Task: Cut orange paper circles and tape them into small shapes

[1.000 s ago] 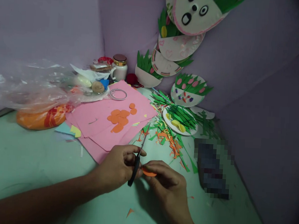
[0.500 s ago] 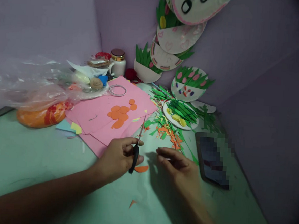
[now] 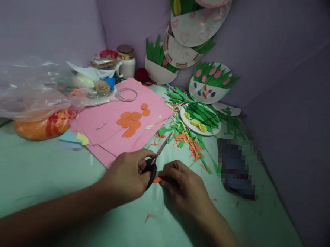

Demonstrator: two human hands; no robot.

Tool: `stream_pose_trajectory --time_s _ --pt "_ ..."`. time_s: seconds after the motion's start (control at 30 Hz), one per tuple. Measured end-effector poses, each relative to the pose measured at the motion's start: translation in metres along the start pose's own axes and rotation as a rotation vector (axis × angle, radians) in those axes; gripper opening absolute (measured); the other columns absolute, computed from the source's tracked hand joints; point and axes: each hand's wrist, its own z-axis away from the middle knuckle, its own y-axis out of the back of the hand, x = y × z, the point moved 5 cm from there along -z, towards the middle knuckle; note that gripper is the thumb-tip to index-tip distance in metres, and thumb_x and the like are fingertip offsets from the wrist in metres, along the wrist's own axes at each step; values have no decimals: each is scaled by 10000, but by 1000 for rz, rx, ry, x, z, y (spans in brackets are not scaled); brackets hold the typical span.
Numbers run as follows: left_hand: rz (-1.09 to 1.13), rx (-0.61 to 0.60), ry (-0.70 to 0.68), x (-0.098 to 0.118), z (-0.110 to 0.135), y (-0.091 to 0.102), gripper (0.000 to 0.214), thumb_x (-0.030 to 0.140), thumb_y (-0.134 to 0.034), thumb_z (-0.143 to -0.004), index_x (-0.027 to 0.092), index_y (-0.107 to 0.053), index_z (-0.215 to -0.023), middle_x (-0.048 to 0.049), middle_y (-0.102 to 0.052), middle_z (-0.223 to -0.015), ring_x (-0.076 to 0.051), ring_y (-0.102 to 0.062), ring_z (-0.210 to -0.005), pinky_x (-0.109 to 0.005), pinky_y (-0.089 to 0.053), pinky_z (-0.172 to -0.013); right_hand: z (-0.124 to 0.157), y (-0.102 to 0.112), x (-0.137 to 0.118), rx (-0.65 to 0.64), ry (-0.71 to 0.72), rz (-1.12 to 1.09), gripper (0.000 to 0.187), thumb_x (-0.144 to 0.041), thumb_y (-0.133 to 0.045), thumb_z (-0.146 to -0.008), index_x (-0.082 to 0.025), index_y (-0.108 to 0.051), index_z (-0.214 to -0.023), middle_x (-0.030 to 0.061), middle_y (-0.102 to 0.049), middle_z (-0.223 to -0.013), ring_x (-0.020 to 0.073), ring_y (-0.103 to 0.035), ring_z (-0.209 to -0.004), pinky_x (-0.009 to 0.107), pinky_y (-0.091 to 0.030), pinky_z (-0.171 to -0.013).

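Left hand (image 3: 128,174) grips scissors (image 3: 152,170) while right hand (image 3: 186,184) pinches orange paper (image 3: 157,179), perhaps folded though partly hidden, best held with edges evenly matched

Scissors (image 3: 152,172) in the left hand (image 3: 128,173), orange paper piece (image 3: 157,179) in the right hand (image 3: 187,186)

The left hand grips the black-handled scissors, blades close together and pointing away from the person. Just beside the handle, the right hand's fingertips pinch the orange paper piece. Farther off, orange discs (image 3: 135,116) lie clustered on overlapping pink sheets (image 3: 98,114), with a silver ring (image 3: 127,100) near them. To their right, green and orange scraps (image 3: 189,141) litter the counter (image 3: 39,168) beside a white plate (image 3: 185,122) bearing green strips and yellow ovals. A pixelated dark object (image 3: 236,169) lies right of the scraps. Behind stand a lidded white mug (image 3: 127,68) and decorated plates (image 3: 198,30) against the purple wall (image 3: 132,13).
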Motion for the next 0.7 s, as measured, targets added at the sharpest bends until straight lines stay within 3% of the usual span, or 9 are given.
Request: stream_pose_trajectory --time_s 0.17,0.33,0.43,0.53,0.6,0.7 --pt "-36 -2 -13 -3 -1 0 303 274 -566 -747 216 -575 -1044 65 -424 -565 -102 -408 -508 -208 -337 -479 1 6 5 82 -30 -169 172 -124 -547 -756 -229 -683 -762 29 -648 -759 166 -573 -654 273 -398 -587" --pt "-211 -46 -1 3 1 -1 265 299 -540 -752 227 -591 -1002 50 -497 -550 -127 -477 -512 -224 -357 -482 6 27 22 233 -185 -96 118 -245 -577 -752 -221 -690 -729 6 -611 -512 140 -483 -443 258 -302 -453" --pt "-510 -102 -39 13 7 -4 267 241 -522 -717 242 -609 -970 6 -625 -645 -193 -596 -618 -278 -416 -560 12 29 35 150 -294 -34 167 -288 -541 -768 -210 -688 -756 38 -676 -617 191 -579 -551 268 -371 -499" --pt "-727 -158 -81 21 15 -9 327 212 -475 -721 215 -585 -1028 -61 -686 -793 -269 -646 -759 -372 -468 -652 19 26 43 28 -288 -14 198 -280 -505 -770 -215 -690 -796 51 -715 -751 224 -641 -688 289 -444 -602" --pt "-768 -186 -102 24 19 -12 347 212 -445 -737 183 -563 -1062 -96 -690 -843 -295 -647 -792 -430 -485 -675 21 31 45 12 -256 64 212 -307 -507 -760 -220 -697 -797 64 -716 -783 240 -653 -712 311 -464 -634" --pt "-761 -207 -78 26 20 -12 329 205 -451 -728 165 -572 -1031 -105 -691 -837 -318 -646 -772 -495 -496 -660 10 52 40 40 -262 162 229 -358 -500 -760 -253 -704 -766 55 -717 -746 231 -650 -606 307 -456 -530"
